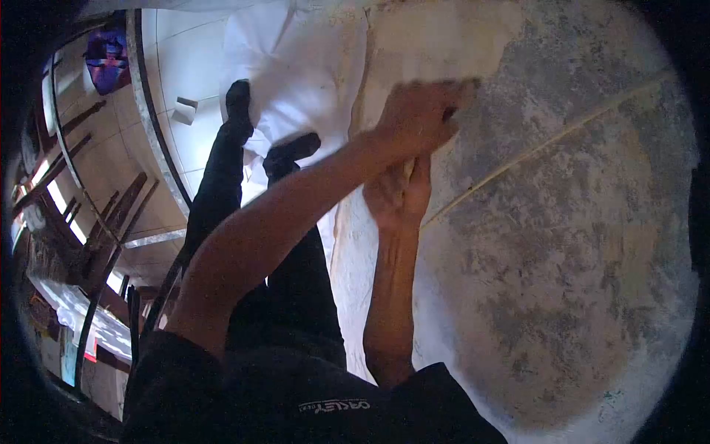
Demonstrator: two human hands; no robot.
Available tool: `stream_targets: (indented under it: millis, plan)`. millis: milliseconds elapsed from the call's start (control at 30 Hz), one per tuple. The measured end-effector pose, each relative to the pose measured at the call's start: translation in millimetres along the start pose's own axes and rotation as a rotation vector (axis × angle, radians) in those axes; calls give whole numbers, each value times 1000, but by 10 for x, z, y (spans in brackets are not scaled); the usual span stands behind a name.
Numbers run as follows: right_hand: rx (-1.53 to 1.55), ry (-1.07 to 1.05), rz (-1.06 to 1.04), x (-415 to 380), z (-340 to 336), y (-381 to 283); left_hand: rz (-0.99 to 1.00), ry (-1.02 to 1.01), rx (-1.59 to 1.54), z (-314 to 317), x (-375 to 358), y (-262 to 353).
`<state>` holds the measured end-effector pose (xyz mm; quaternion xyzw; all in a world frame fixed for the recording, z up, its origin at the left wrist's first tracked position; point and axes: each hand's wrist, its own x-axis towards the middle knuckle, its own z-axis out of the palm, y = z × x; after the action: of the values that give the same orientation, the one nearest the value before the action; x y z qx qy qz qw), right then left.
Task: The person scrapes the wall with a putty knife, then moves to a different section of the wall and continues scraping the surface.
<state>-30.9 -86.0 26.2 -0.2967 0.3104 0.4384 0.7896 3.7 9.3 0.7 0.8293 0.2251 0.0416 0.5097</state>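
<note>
My left hand (pixel 423 115) reaches across my body to the wall (pixel 547 244), a patchy grey and off-white surface. Its fingers are curled closed and blurred by motion, with a dark gap near the fingertips. Just below it, my right hand (pixel 397 194) is raised close to the wall, its fingers bent and partly covered by the left. A narrow pale edge shows at the right fingers; I cannot tell what either hand grips. From beside the hands, a pale yellowish strip (pixel 547 146) runs diagonally up the wall to the right.
White sheeting (pixel 296 66) lies on the tiled floor around my dark-covered feet (pixel 292 150). A small folded pale piece (pixel 185 111) rests on the tiles. Along the left stand a curved-looking metal bar (pixel 148 103) and dark wooden pieces (pixel 118 207). A purple patterned item (pixel 107 61) sits at the upper left.
</note>
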Motion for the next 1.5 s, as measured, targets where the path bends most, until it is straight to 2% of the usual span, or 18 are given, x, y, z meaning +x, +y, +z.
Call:
stream_targets:
  millis: [67,167,300,400,467,500,567,700,900,967,1067,1167,1200,1233,1300,1333,1400,1500]
  plan:
    - [34,-136,190,-284,-74,-40,35,108,-113,104,-251,73]
    - [6,-266,217,51,-252,-69,-8,82,-40,57,47,-6]
    - [50,-27,81,165,34,137,10,-75,-103,-170,110,-196]
    - [77,-177,154,-37,97,32,14,-77,-111,-238,-29,-99]
    - [50,-169,159,-292,91,47,-14,-29,-541,-264,-224,-133]
    - [42,-146,177,-425,54,74,-6,-27,-544,-241,-318,-204]
    - [32,-135,194,-560,-133,87,0,241,-387,-146,-530,-415]
    - [-16,-51,176,-678,-164,-19,-35,249,-341,-79,-842,-607]
    - [-327,85,50,-315,-23,-195,-368,77,-629,-56,-1129,-629]
    - [-341,79,14,-82,193,-162,-152,92,-372,-50,-1231,-741]
    - [-420,64,-24,-117,328,-31,-129,-87,-93,-110,-1360,-946]
    - [-587,152,72,-457,233,205,59,63,53,-129,-1447,-1153]
    - [-559,144,92,-616,169,247,-217,-14,-219,-209,-1446,-1064]
    - [-531,135,115,-704,128,274,-219,-8,-219,-259,-1424,-1060]
    - [-489,219,62,-725,63,252,-623,-48,-654,-295,-1418,-1086]
    - [-442,309,2,-753,30,207,-632,-52,-657,-265,-1431,-1146]
    - [-380,253,30,-719,15,40,-104,12,-96,-239,-1419,-1236]
    - [-352,112,70,-737,77,-74,-253,-40,-287,-254,-1402,-1164]
